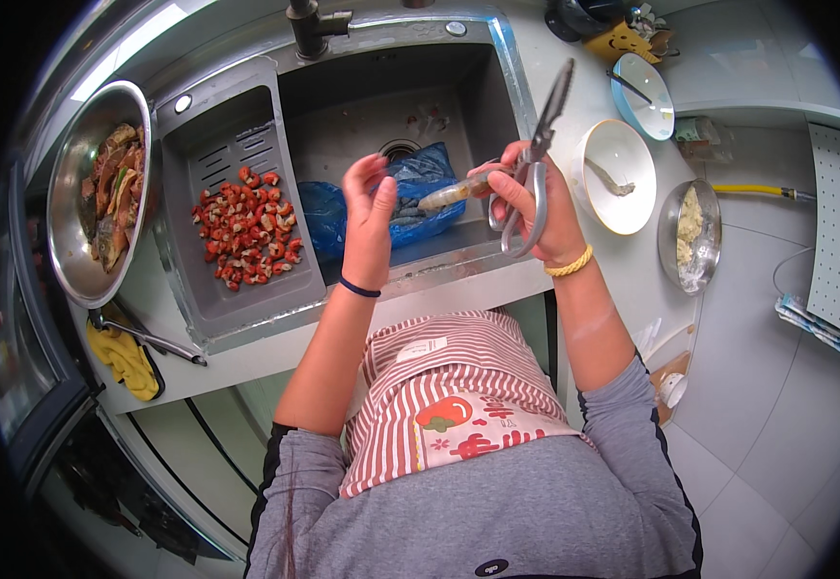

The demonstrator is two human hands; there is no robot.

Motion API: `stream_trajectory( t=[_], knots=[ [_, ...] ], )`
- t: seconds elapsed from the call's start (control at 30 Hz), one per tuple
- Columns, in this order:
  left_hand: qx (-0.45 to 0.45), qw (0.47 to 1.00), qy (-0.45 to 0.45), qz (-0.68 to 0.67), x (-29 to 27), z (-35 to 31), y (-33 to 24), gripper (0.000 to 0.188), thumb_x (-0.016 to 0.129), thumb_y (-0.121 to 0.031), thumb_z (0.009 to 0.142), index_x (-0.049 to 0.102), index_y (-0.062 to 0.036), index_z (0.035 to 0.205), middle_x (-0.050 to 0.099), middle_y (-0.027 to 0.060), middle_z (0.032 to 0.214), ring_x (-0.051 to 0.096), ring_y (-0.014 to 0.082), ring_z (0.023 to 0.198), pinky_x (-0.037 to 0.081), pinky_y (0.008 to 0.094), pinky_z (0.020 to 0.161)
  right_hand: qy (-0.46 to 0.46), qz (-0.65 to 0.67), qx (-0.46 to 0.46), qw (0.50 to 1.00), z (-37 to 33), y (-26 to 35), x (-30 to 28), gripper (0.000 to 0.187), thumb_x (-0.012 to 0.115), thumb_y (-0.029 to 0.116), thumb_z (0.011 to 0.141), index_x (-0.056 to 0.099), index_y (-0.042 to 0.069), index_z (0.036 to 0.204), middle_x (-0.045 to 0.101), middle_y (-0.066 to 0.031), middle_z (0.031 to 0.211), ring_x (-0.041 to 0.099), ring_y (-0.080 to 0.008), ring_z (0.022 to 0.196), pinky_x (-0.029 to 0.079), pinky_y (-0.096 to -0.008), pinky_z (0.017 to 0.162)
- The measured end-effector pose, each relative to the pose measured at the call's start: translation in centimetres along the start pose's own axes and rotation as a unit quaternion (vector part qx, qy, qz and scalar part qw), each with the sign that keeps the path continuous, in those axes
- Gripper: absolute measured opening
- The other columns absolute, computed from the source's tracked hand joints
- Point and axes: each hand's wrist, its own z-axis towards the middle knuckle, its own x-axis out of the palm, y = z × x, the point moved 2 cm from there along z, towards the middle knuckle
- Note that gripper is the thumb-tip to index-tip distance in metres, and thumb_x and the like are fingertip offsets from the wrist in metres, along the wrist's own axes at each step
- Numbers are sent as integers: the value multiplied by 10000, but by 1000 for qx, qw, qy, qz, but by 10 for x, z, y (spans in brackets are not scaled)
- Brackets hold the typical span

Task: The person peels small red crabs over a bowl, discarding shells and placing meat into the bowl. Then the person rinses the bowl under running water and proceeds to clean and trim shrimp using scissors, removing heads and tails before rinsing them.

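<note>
Over the sink (483, 92), my right hand (555, 217) is closed around grey-handled kitchen scissors (548, 121), their blades pointing up and away. The same hand's fingers pinch a raw shrimp (451, 195), which sticks out to the left. My left hand (370, 220) is raised left of the shrimp and apart from it, empty, fingers apart and slightly blurred. Below both hands lies a blue plastic bag (427, 162) in the basin, with greyish shrimp (406, 208) partly visible in it. To the right, a white bowl (594, 207) holds a single shrimp (613, 180).
Red crayfish tails (246, 232) fill part of the grey drain tray (188, 159). A steel basin (70, 241) with fish pieces stands far left, above a yellow cloth (123, 359). On the right are a blue-rimmed bowl (637, 72) and a metal bowl (713, 261). The faucet (311, 29) rises behind the sink.
</note>
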Motion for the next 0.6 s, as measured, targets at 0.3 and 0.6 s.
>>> stream_trajectory(
  t=[0.3,0.6],
  knots=[
    [-146,906,392,-65,0,7,-17,381,453,-368,1002,606,-22,1044,568,21,864,493,117,796,403,257,763,63,-46,41,996,18,0,14,203,617,140,921,515,79,1085,675,-112,945,559,-66,615,458,-185,525],
    [-172,897,295,-279,-4,8,-16,264,481,-301,995,486,-73,1128,520,40,925,493,130,823,418,275,782,36,-97,53,993,-1,-2,19,429,607,420,919,568,57,1144,570,-13,656,500,-43,534,405,-185,504]
  ],
)
